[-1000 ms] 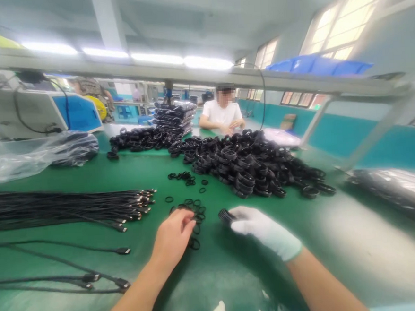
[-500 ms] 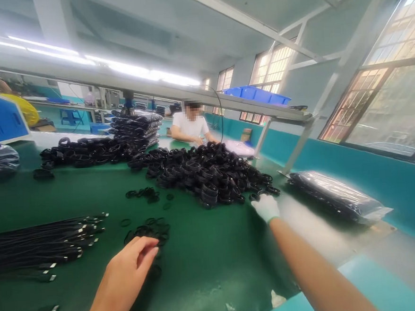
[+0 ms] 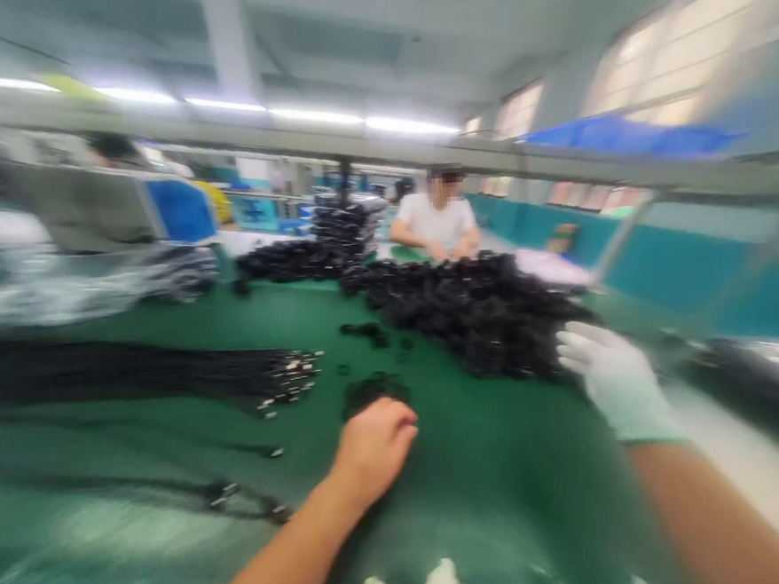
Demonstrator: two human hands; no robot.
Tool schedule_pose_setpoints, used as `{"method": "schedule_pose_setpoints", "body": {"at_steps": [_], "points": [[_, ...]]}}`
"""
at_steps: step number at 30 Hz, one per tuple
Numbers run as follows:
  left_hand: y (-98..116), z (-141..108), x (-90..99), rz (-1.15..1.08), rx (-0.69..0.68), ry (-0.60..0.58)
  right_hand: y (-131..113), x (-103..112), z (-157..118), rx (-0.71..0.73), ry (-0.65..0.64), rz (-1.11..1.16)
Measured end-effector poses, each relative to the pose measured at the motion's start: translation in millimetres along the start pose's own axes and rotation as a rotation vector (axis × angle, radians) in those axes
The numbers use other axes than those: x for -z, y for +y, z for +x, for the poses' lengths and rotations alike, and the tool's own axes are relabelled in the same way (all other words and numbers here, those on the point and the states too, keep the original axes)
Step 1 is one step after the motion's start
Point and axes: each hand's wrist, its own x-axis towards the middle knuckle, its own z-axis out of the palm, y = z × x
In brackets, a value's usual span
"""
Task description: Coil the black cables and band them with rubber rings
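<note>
My left hand (image 3: 377, 444) is bare and hovers at the near side of a small heap of thin black rings (image 3: 376, 386). Its fingers are curled together, and whatever lies between them is hidden. On the right, my right hand (image 3: 613, 383) wears a white glove. Its fingers are stretched towards the right end of a large pile of coiled black cables (image 3: 491, 320), with nothing visible in them. Motion blur hides whether they touch it. A few more black rings (image 3: 366, 332) lie between the two heaps on the green tabletop (image 3: 482, 472).
Straight black cables (image 3: 168, 370) with metal plugs lie at left, several loose ones nearer. Behind the pile sits a person in a white shirt (image 3: 438, 222). A shelf with a blue tray (image 3: 625, 138) spans above. Bagged black goods (image 3: 763, 390) lie far right.
The view has swung left, so the scene sits further right. My right hand has drawn back closer to the camera, off the coil at the pile's edge. My left hand stays by the rings, fingers more closed.
</note>
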Motion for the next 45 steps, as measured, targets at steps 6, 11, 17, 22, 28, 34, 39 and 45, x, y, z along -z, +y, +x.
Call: {"method": "schedule_pose_setpoints", "body": {"at_steps": [6, 11, 17, 22, 28, 34, 39, 45], "points": [[1, -49, 37.6, 0.121, -0.081, 0.002, -51, -133, -84, -0.128, -0.488, 0.135], [-74, -100, 110.4, 0.391, 0.377, 0.096, -64, -184, -138, -0.121, -0.864, 0.003], [-151, -114, 145.9, 0.456, 0.469, 0.011, -65, -211, -162, -0.062, -1.061, -0.108], [-153, -104, 164.0, 0.386, 0.377, -0.063, -44, -220, -154, -0.106, -1.017, -0.094], [-101, -85, 180.0, 0.172, 0.148, -0.1, -60, -206, -136, -0.339, -0.895, 0.309], [-42, -44, 154.5, 0.267, -0.064, -0.041, -75, -208, -165, -0.682, -1.834, 0.785], [-24, -32, 129.9, 0.219, -0.149, -0.262, -47, -216, -168, -0.894, -1.829, 1.049], [-28, -18, 125.3, 0.045, -0.207, -0.19, -47, -208, -164, -0.839, -1.85, 1.126]]}}
